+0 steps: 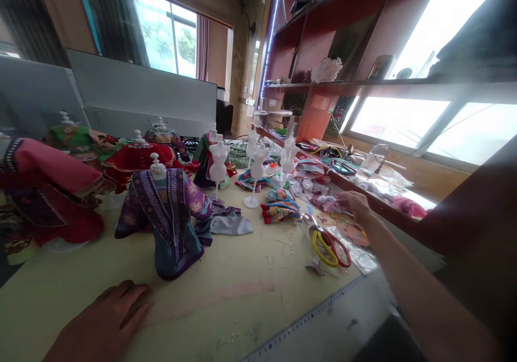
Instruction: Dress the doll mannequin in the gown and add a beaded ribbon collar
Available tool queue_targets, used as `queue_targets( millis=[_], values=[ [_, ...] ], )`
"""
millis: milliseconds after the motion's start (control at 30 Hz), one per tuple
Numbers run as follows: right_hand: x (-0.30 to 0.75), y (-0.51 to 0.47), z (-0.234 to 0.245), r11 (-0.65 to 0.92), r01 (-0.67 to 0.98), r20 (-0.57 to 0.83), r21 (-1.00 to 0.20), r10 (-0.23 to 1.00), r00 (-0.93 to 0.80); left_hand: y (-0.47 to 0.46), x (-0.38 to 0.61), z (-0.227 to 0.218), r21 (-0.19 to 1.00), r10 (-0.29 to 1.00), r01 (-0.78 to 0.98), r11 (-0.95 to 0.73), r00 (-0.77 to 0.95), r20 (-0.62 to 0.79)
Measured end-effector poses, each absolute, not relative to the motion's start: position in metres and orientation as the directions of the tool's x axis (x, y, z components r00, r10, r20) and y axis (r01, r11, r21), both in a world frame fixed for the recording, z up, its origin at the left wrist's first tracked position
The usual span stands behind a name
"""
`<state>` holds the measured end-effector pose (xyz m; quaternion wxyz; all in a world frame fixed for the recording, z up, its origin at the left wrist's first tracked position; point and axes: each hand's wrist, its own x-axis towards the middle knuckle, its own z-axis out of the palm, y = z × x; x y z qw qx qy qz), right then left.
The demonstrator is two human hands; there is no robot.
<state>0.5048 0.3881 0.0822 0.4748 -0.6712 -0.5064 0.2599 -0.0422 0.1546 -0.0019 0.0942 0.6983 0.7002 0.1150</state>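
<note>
Head view: the right hand (355,206) hung just beyond the scissors (327,249) with yellow and red handles, its fingers (343,200) curled half closed at a wispy pink fabric scrap (331,206) (pinched or merely touched, I could not tell). The left hand (100,321) lay open, flat and empty on the cream table (226,303), well left of the scissors and near the purple doll robe (165,222), which also stood left of them.
</note>
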Motion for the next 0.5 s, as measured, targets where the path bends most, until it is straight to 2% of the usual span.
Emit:
queue_targets(
  millis=[67,133,233,400,500],
  values=[
    [0.494,0.383,0.091,0.048,0.341,0.164,-0.939,0.933,0.321,0.155,-0.045,-0.004,0.291,0.999,0.956,-0.039,0.044,-0.011],
    [0.481,0.375,0.100,0.118,0.259,0.191,-0.959,0.942,0.277,0.154,-0.047,-0.005,0.286,1.000,0.958,-0.020,0.025,-0.013],
    [0.454,0.359,0.111,0.177,0.163,0.204,-0.971,0.965,0.165,0.153,-0.044,-0.006,0.309,1.000,0.951,-0.004,-0.005,0.029],
    [0.371,0.306,0.106,0.149,0.056,0.138,-0.987,0.975,-0.174,0.146,-0.018,-0.008,0.367,0.934,0.916,-0.164,0.024,0.357],
    [0.307,0.260,0.089,0.068,0.032,0.049,-0.997,0.908,-0.417,0.139,0.010,-0.006,0.435,0.886,0.849,-0.300,0.079,0.457]
  ],
)
